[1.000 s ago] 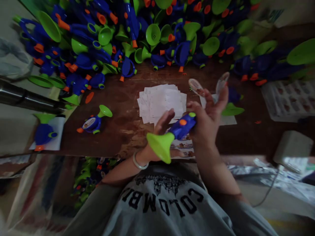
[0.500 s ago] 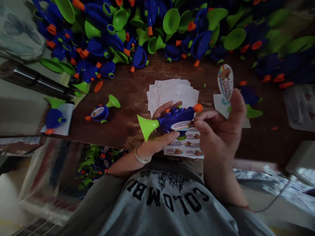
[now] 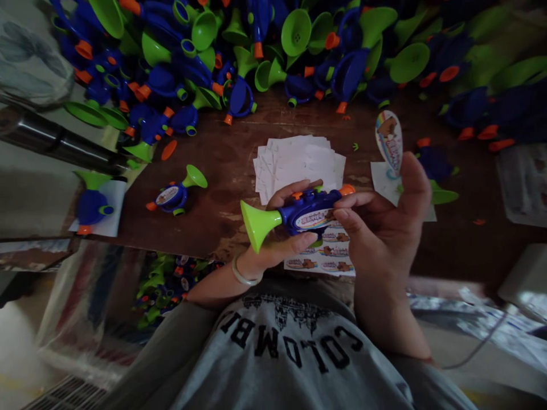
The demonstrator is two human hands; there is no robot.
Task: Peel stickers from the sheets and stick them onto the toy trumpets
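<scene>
Blue-and-green plastic toy trumpet [image 3: 315, 203] sits grasped in your left hand [image 3: 273, 251], flank facing you, likely so your right hand [image 3: 380, 230] can align the oval white printed sticker [image 3: 311, 220] it pinches there.

Dim, greyish light is spread over the scene here, the white paper stack [image 3: 301, 162] picked out brightest, a glint caught along the dark tube [image 3: 53, 136], the held toy horn [image 3: 289, 218] rendered fairly crisp, while the toy pile [image 3: 297, 33] is swallowed by shadow and blur towards the stretched right edge.
</scene>
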